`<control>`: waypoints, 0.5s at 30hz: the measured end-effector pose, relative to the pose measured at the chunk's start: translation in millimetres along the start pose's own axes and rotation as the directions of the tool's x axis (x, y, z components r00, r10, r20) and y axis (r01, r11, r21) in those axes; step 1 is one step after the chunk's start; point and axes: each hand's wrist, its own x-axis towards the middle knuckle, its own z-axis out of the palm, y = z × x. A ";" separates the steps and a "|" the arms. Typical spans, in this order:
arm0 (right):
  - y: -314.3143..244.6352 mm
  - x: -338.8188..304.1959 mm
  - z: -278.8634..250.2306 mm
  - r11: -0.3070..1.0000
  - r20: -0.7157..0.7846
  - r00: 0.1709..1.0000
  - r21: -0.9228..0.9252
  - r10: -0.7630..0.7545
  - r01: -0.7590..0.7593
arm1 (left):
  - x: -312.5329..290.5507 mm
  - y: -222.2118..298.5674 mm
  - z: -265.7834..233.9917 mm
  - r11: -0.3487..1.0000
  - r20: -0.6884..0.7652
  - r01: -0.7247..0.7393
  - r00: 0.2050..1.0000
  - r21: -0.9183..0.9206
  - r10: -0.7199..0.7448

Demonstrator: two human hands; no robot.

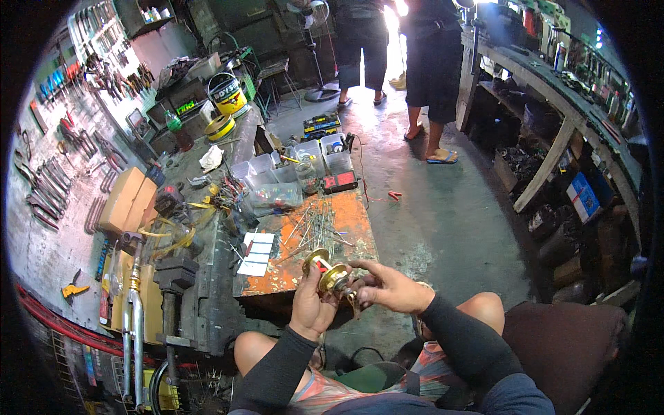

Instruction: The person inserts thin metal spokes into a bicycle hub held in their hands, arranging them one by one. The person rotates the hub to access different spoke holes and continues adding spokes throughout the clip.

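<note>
A gold-coloured wheel hub (pixel 335 277) with two round flanges is held up in front of me, just off the near edge of the orange worktop. My left hand (pixel 312 308) is closed around its left part, thumb on the barrel between the flanges. With fingers bent, my right hand (pixel 395 289) grips the dark axle end on the right; the fingertips partly hide that end. Behind the hub, a loose pile of thin metal spokes (pixel 317 227) lies on the scratched orange worktop (pixel 283 284). A white sheet or card (pixel 256 253) rests left of the spokes.
Clear plastic bins (pixel 309 158) and a red-black box (pixel 340 182) stand behind the worktop. On the left are a vise (pixel 174 274), a chrome fork-like tube (pixel 134 297) and wall-hung tools. Two people stand at the back. A long workbench (pixel 553 86) runs along the right.
</note>
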 end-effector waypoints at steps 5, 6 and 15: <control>0.7 5.9 24.3 0.988 -0.062 0.988 -0.070 -0.141 0.137 | 1.6 -11.2 -7.8 0.989 -0.081 0.098 0.991 -0.115 -0.108; 0.1 5.0 23.0 0.993 -0.062 0.992 -0.035 -0.112 0.110 | 1.1 -12.1 -7.4 0.984 -0.073 0.124 0.988 -0.129 -0.134; -10.4 -2.0 19.6 0.993 -0.089 0.994 0.086 -0.070 0.078 | 0.4 -13.9 7.4 0.995 -0.111 0.102 0.989 -0.005 -0.101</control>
